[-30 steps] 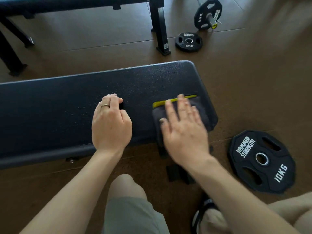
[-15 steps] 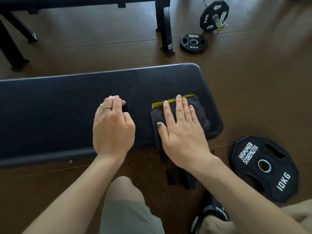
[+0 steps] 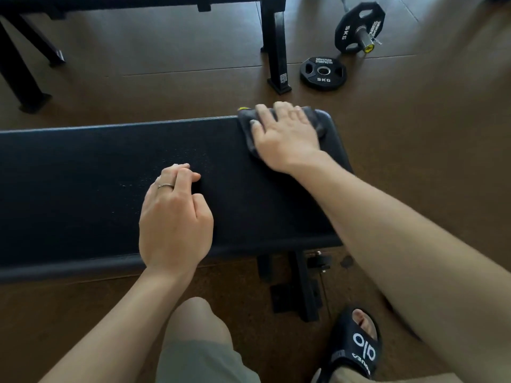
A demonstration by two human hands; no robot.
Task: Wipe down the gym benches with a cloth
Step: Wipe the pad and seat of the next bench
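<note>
A black padded gym bench (image 3: 83,172) runs across the view from the left edge to right of centre. My right hand (image 3: 284,136) presses flat on a dark grey cloth (image 3: 313,118) with a yellow edge, at the bench's far right corner. The hand covers most of the cloth. My left hand (image 3: 174,219), with a ring on one finger, rests on the bench's near middle with its fingers curled and nothing visible in it. Small pale specks show on the pad just left of that hand.
A second bench frame with a black upright leg (image 3: 276,51) stands behind. A flat 5 kg plate (image 3: 323,73) and a plate on a bar end (image 3: 359,27) lie on the brown floor at the back right. My knee and black sandal (image 3: 356,346) are below.
My right hand has slid the cloth from the bench's near right edge to its far right corner. The left hand has stayed put. The view has shifted, and the 10 kg plate has left the frame.
</note>
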